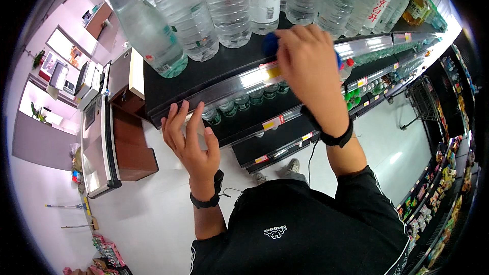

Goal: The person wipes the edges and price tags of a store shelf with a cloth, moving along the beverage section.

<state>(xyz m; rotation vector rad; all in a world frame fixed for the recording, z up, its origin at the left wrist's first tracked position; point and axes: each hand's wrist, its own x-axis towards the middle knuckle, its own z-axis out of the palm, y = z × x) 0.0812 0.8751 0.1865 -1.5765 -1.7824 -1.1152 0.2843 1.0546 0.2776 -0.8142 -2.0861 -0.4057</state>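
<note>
My right hand (pixel 308 61) is closed over a blue cloth (pixel 270 45) at the front edge of the black top shelf (pixel 209 79). Most of the cloth is hidden under the palm, with blue showing on both sides of the hand. My left hand (pixel 191 140) is open and holds nothing, its fingers spread and the fingertips at the left end of the shelf's clear front strip (pixel 214 94). Behind the hands stands a row of large clear water bottles, among them a green-tinted bottle (pixel 165 53) at the left end and a white-labelled bottle (pixel 264 0).
Lower shelves hold smaller bottles (pixel 239 103) and carry price tags (pixel 273 122). A counter (pixel 97 147) stands on the left. A shopping cart (pixel 422 99) is on the right, near shelves of packaged goods (pixel 433 198). Pale floor (pixel 147 214) lies below.
</note>
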